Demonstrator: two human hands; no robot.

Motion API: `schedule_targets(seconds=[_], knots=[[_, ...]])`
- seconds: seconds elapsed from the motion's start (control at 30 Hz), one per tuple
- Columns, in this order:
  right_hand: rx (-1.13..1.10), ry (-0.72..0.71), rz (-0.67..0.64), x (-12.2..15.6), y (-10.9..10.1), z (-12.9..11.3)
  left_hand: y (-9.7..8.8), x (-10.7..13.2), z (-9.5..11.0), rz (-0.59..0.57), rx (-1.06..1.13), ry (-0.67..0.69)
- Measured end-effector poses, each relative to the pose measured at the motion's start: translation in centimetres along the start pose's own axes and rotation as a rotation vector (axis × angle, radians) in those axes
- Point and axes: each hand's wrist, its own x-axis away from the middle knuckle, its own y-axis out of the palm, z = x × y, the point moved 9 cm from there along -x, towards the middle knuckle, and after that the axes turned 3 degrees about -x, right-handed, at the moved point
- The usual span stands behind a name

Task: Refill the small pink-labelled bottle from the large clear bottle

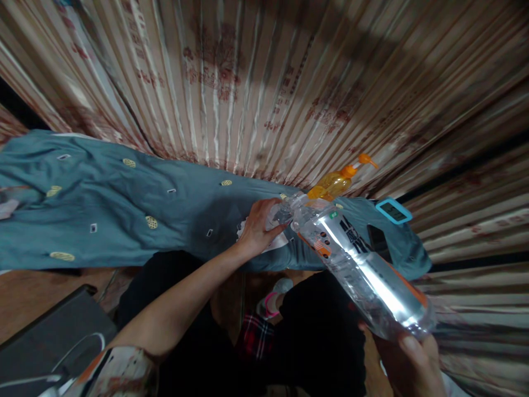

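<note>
A large clear plastic bottle [363,264] with a silvery label and orange and black print lies slanted in front of me, its neck pointing up and left. My right hand [417,353] is closed around its lower end. At the neck end, my left hand [262,229] is closed on a small clear plastic container [279,214], which meets or overlaps the bottle's mouth; I cannot tell whether they touch. Beneath the left hand is a white paper [278,242]. Just behind the neck, a pump bottle [330,184] of yellow liquid with an orange pump leans to the right.
A teal patterned cloth [190,215] covers the long surface before me. At its right end are a blue-framed digital display [393,211] and a dark phone-like slab [379,242]. A pleated curtain [256,94] hangs behind. A grey box [58,342] with white cables stands lower left.
</note>
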Motion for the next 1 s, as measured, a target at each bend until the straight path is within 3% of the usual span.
schedule_targets(seconds=[1.0], knots=[[-0.007, -0.007, 0.002, -0.28, -0.5, -0.02, 0.07, -0.06, -0.01, -0.008, 0.015, -0.005]])
